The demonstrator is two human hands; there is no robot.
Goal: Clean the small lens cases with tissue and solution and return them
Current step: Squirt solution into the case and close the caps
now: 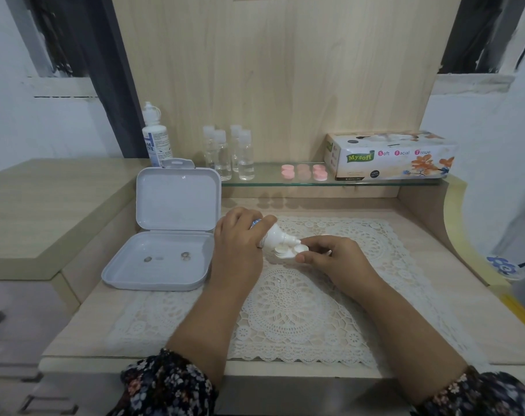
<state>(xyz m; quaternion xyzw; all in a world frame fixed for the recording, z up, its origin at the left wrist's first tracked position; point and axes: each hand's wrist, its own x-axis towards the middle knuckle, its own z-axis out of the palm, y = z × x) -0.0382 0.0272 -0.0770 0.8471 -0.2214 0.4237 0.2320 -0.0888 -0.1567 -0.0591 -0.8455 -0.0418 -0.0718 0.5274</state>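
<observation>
Near the middle of the frame we see a small white lens case (pixel 288 253), its two round cups uncovered, held just above the lace mat (pixel 285 298). The right hand (pixel 333 262) pinches its right end, thumb below and fingers (pixel 310 244) curled over the top. The left hand (pixel 240 244) has its fingers wrapped around a small white solution bottle (pixel 274 235), tilted so its nozzle points down and right, reaching the right cup of the case.

Left of the hands an open pale grey box (pixel 153 265) sits on the bench (pixel 84 322), lid propped upright, with a few small roundish bits in its tray; we cannot tell what they are.

Across the upper middle a glass shelf (pixel 360 182) carries a group of clear bottles (pixel 229 154), several pink lens cases (pixel 304 172) and, at the right, a tissue box (pixel 390 156). A large white bottle (pixel 156 136) stands left of these, behind the box lid. A pale wood panel (pixel 285 70) rises behind; white walls and dark curtains fill the upper corners. Floral sleeves (pixel 168 385) show at the bottom edge.
</observation>
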